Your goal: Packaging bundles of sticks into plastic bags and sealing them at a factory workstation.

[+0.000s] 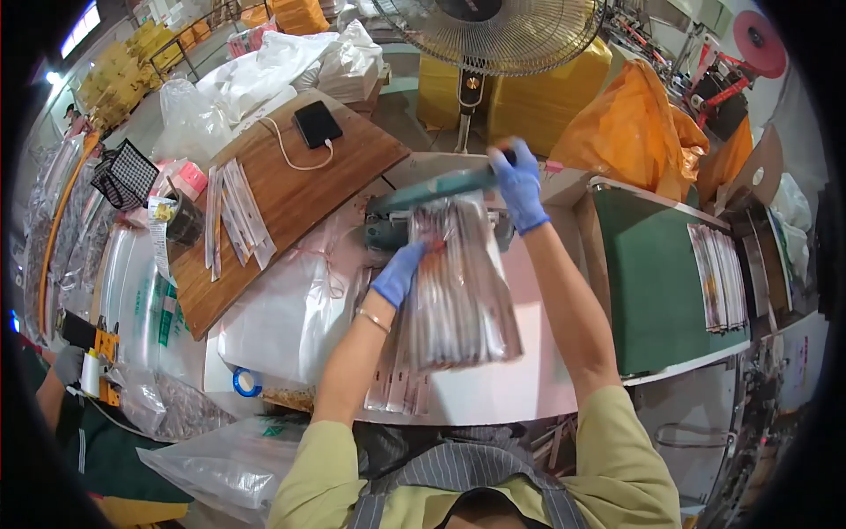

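Over the middle of the pale worktable (539,375), we observe a transparent bag of slim packets (471,304). The blue-gloved left hand (399,275) holds it along its ten-o'clock edge; the blue-gloved right hand (522,183), at one o'clock, is curled around a teal lever (427,190). At three o'clock, a packet bundle (717,278) lies on a green board (648,286).

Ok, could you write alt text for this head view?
A person's gloved left hand holds a clear bag of slim items at a teal long-armed device; the gloved right hand is at the arm's end. A wooden board lies left, a green surface right, a fan beyond.
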`<state>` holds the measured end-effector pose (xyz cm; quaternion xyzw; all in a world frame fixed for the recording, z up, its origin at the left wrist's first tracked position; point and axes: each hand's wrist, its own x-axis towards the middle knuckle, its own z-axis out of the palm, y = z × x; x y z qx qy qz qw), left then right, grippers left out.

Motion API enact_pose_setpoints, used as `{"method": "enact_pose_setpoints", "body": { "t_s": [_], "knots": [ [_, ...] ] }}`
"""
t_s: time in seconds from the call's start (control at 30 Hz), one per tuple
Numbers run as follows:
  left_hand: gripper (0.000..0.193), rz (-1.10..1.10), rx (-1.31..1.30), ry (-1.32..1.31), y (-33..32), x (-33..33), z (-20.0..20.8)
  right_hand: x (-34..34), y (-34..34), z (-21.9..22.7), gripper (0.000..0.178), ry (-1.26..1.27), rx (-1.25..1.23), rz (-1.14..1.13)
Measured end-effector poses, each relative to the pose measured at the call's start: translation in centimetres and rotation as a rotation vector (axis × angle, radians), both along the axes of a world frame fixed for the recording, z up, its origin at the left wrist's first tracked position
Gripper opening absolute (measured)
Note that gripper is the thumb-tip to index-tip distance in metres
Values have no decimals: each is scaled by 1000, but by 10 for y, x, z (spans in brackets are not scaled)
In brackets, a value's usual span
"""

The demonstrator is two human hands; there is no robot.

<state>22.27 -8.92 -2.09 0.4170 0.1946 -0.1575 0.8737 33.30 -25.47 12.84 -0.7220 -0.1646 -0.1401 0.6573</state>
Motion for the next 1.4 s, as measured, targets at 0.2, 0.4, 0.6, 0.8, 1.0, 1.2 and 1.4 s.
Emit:
{"method": "enact_pose_setpoints", "body": {
  "t_s": [0.2,0.4,0.6,0.8,1.0,1.2,1.4],
  "knots": [
    [31,-54,287,18,-6,-31,-2,28,-53,-115,10,363,413,-43],
    [37,-70,200,13,-6,-29,-2,36,-54,-126,9,318,408,-59],
    [46,-235,524,-56,26,-37,39,-22,-44,-118,39,270,407,-176],
    [98,-43,1255,-44,97,-120,-37,-222,21,-143,76,918,410,476],
    [102,117,970,32,-88,-242,33,-311,-108,-101,71,963,237,497],
    [101,83,952,19,-142,-306,61,-364,-150,-96,67,927,307,364],
    [54,770,1200,-650,-46,-397,215,-344,-44,5,41,11,168,579]
  ]
}}
